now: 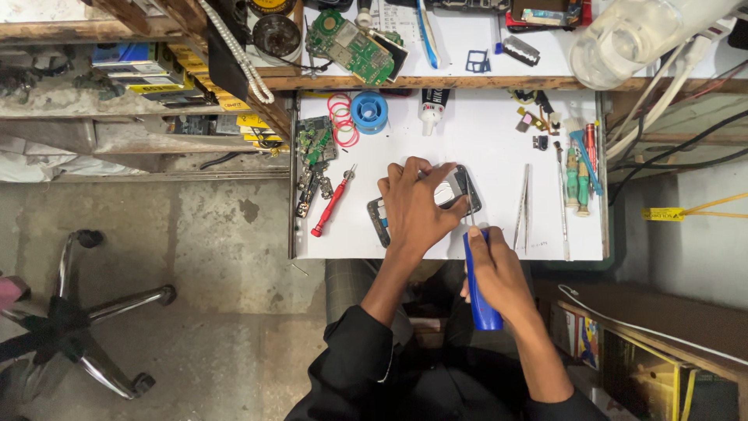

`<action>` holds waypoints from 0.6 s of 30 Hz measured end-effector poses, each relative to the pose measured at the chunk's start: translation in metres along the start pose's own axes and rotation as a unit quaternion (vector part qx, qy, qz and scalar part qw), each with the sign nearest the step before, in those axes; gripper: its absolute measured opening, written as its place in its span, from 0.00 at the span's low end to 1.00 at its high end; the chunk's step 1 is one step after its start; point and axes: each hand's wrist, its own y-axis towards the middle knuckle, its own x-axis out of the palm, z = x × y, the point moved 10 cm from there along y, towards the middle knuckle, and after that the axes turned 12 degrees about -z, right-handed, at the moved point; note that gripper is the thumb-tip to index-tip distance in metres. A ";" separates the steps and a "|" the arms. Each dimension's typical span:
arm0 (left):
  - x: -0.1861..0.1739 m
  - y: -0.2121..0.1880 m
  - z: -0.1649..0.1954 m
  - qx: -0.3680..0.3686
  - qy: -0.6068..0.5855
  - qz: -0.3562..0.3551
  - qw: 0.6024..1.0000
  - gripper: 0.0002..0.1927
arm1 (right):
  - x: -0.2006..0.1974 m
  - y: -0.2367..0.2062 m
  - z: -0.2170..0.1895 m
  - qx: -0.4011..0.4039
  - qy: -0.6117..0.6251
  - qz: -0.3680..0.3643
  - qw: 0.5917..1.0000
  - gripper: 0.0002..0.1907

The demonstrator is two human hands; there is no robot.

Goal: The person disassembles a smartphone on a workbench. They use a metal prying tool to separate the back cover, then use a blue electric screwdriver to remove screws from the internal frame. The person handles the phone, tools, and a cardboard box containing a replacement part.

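An opened phone body (458, 189) lies on the white work surface (483, 140), its dark frame showing around a pale inside. My left hand (417, 206) presses down on it, fingers spread over its middle. My right hand (495, 269) grips a blue-handled screwdriver (479, 292), whose thin tip reaches up to the phone's right edge. Most of the phone's left half is hidden under my left hand.
A red screwdriver (333, 202), small circuit boards (314, 152), a blue solder spool (368, 111), a glue tube (430, 107), tweezers (523, 209) and more tools (578, 168) lie around. A shelf above holds a green board (351, 47). A chair base (86, 312) stands on the floor at left.
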 end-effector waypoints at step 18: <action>0.067 0.000 -0.018 -0.043 -0.614 -0.030 0.788 0.07 | -0.001 -0.006 -0.001 -0.171 0.069 -0.027 0.983 0.21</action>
